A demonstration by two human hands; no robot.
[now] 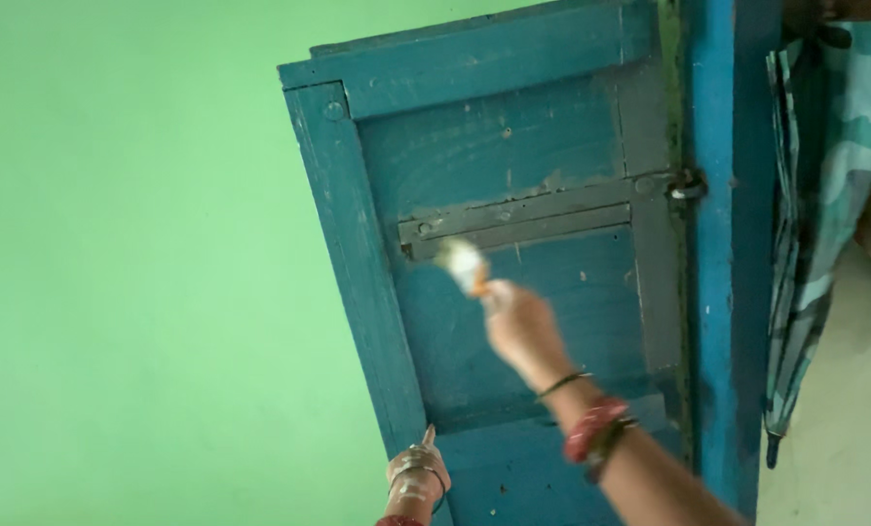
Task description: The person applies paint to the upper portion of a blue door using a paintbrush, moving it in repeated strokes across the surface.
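Two hands are up against a worn blue wooden shutter that hangs open against a plain green wall. Her right hand is closed round the handle of a small paintbrush, whose pale bristles are blurred and sit touching the panel just under the grey metal bar that runs across the shutter's middle. That bar lies directly above the brush head, and a dark latch sits at its far end, against the brighter blue door frame. Red and dark bangles ring the right wrist. Lower down, the left hand reaches toward the shutter's left edge near the bottom rail; only a fingertip or two shows above a stack of silvery bangles, and I cannot tell whether it grips the wood or only rests on it. Beyond the frame on the right hangs a length of green-and-white camouflage cloth, well apart from both hands, with a pale floor below it. The shutter's paint is scuffed and patchy all over.
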